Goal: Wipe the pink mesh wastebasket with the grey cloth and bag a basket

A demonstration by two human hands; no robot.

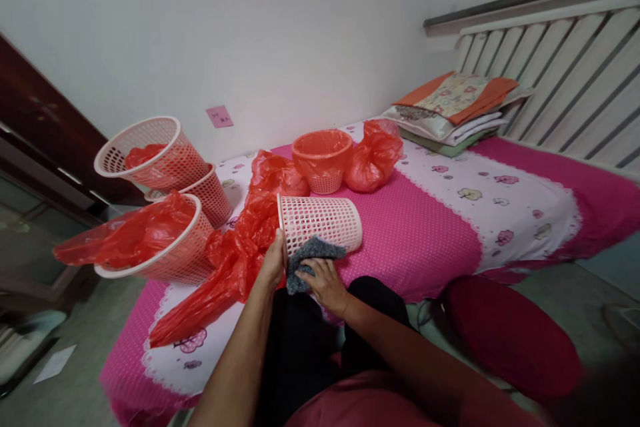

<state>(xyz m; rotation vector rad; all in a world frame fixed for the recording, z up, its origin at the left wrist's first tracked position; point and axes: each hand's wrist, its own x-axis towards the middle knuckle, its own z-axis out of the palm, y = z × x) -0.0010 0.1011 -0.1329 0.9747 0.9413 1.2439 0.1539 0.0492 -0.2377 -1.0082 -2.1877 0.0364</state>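
- Working at the near edge of a bed (415,223) covered in bright pink and patterned white, with a round dark red seat (510,333) standing to the right.
- Extending the left forearm (240,347) nearly straight up from below, and slanting the right forearm (400,343) in from the lower right, above the lap.
- Pinching the rim of a pale pink basket (325,217) in the left hand (273,260), hiding most of the fingertips.
- Spreading the right hand (325,283), slightly curled, over a grey-blue cloth (330,250), pressing it against the near lower wall.
- Holding the basket on its side by the bed's near edge, pointing rim left and base right; not showing whether resting on the cover.
- Seeming light and stiff, probably flexing a little along the perforated plastic wall; likely offering the surest hold at the rim or base, and perhaps turning slippery if damp.
- Lying just left, crumpling loosely: red plastic bags (240,247).
- Standing farther back: a red-lined basket (323,177), just beside a bulging red bag (373,160).
- Clustering at the left: three more baskets (193,253).
- Stacking at the far right, before a white radiator (565,73): folded bedding (460,110).
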